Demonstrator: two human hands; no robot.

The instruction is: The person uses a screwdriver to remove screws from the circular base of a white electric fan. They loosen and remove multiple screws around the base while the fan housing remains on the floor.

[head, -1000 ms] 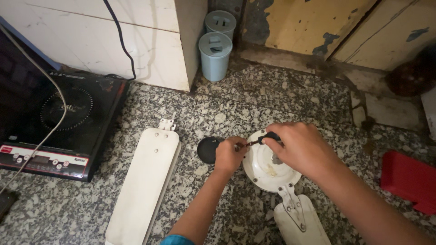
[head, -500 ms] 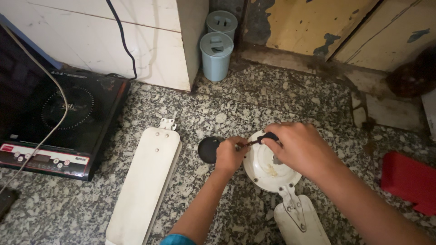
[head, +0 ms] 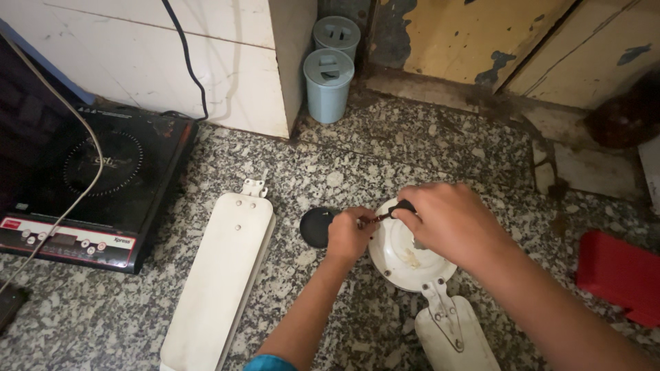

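**Hands at the rim of a white fan hub**

Right hand [head: 450, 223] is closed around the black handle of a small screwdriver [head: 393, 211], whose thin shaft runs leftward over the edge of the round white metal fan hub [head: 405, 255]. Left hand [head: 349, 233] is curled tight at the hub's left rim, fingertips pinched at the tool's tip; what they pinch is too small to tell. The hub lies on the speckled grey granite floor [head: 385, 151], with one white fan blade [head: 454, 330] bolted on by a metal bracket toward the viewer. A round black cap [head: 315, 227] sits just left of the left hand. A loose long white fan blade [head: 220, 275] lies further left, beside a black induction cooktop [head: 89, 185]. Two pale blue lidded canisters [head: 328, 82] stand against the wall, and a red block [head: 619, 271] lies at the right.
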